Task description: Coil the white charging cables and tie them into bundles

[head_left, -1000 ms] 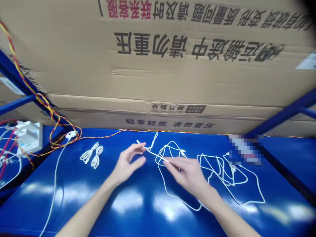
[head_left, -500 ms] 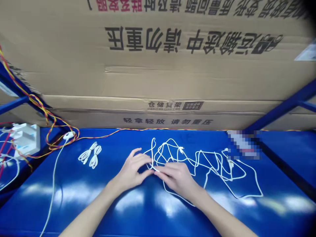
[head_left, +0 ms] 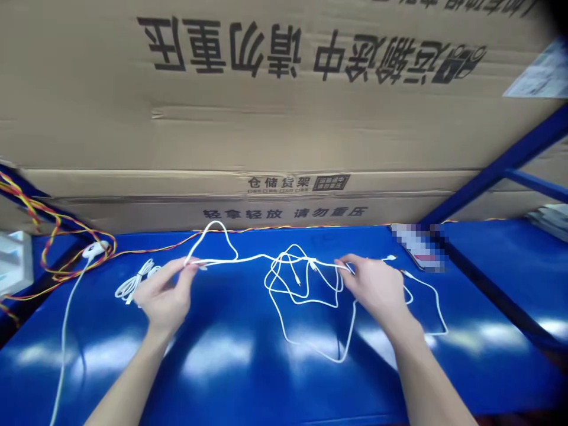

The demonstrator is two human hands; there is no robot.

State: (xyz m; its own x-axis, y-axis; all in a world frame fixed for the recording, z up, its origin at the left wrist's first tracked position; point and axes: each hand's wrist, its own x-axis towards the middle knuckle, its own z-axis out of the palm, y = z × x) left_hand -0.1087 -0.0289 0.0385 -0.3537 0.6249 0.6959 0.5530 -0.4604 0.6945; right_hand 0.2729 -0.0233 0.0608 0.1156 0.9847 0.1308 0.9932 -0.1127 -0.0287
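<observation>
Head view: large cardboard boxes (head_left: 284, 118) printed with black characters are stacked along the back, lying closed, so their contents cannot be seen. Part of a white box (head_left: 13, 263) is cut off by the left edge. A glossy blue shelf surface (head_left: 231, 367) is seen below, framed on the right by a slanted blue rack post (head_left: 497, 171). On the far left a twisted red-and-yellow wire (head_left: 57, 236) is looped beside a small white device (head_left: 94, 249). A tied bundle of white cables (head_left: 131, 287) is laid just beside the left hand (head_left: 166, 296). A loose white cable (head_left: 306, 281) is stretched between the two hands, which are held well apart over the surface. It is pinched between thumb and forefinger of the left hand, the other fingers being loosely curled, and a loop is raised above that grip. Its other stretch is nipped at the fingertips of the right hand (head_left: 377, 287). The tangle in the middle is spread on the surface between them.
</observation>
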